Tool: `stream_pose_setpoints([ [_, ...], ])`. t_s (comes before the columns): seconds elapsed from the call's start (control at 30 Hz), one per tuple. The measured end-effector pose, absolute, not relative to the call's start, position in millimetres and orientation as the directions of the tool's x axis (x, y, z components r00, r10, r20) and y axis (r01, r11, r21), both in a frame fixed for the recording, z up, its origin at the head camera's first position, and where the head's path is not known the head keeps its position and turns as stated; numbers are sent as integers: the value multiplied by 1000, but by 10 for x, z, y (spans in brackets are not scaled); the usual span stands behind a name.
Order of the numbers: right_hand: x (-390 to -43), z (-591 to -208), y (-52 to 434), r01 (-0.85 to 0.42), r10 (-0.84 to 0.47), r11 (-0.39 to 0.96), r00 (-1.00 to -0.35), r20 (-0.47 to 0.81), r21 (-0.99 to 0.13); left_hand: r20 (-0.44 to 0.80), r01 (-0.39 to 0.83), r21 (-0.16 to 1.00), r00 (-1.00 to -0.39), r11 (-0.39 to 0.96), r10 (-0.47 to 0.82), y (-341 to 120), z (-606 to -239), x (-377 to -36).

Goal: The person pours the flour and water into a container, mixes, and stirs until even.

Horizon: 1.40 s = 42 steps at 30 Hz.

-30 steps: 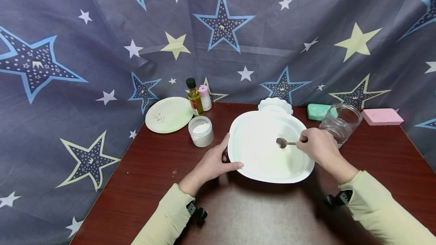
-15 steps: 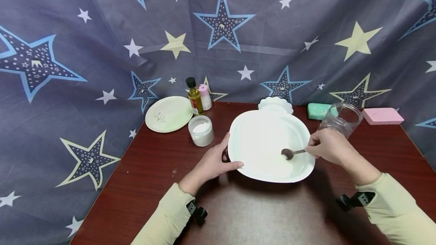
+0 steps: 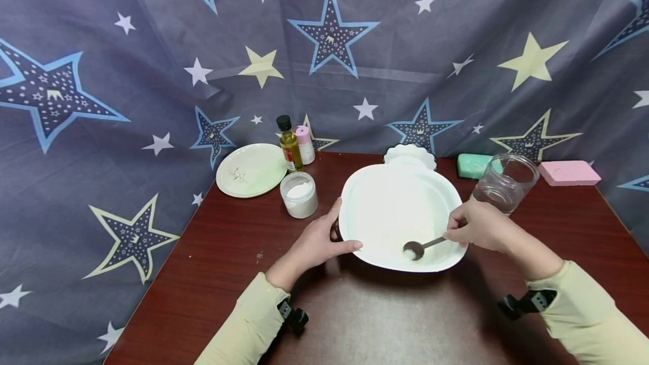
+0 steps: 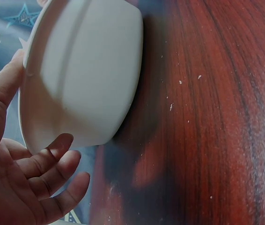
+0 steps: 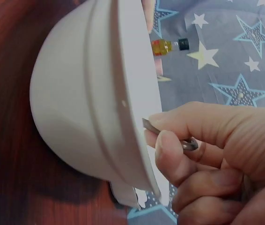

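Observation:
A large white basin [image 3: 390, 207] stands on the table, its inside bright white in the head view. My left hand [image 3: 319, 241] grips its left rim, thumb over the edge and fingers against the outer wall; the left wrist view shows those fingers [image 4: 60, 159] below the rim. Between thumb and fingers my right hand [image 3: 481, 227] pinches the handle of a dark metal spoon [image 3: 414, 250]. The spoon's bowl is low inside the basin near its front wall, with some white stuff in it. In the right wrist view the basin wall hides the spoon's bowl; only its handle end [image 5: 188, 144] shows.
Left of the basin are a jar of white powder [image 3: 299, 196], an oil bottle [image 3: 289, 145], a pink-capped shaker [image 3: 305, 145] and a plate [image 3: 250, 170]. A scalloped white dish [image 3: 410, 155] sits behind. A glass jar [image 3: 507, 185], green block [image 3: 474, 166] and pink block [image 3: 569, 173] stand right.
The spoon in my right hand has moved from the basin's right middle toward its front wall, turning as it goes. My left hand and the basin have stayed put.

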State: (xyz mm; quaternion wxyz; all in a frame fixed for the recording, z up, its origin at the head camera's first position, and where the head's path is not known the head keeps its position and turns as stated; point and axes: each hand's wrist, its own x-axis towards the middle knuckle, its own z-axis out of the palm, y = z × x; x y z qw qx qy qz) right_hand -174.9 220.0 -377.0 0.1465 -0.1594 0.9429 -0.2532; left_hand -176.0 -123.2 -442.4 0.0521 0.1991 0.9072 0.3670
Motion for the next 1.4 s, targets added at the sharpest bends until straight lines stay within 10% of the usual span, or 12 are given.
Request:
stream_pose_setpoints([
  [0.77,-1846,-4080,1567,-320,-274,808,-948,165,-494,63,337,678,-912,653,405,-1243,-4439,-1760],
  [1.4,-1972,-4054,1747,-171,-98,913,-973,208,-370,39,312,688,-917,655,396,-1241,-4441,-1768],
])
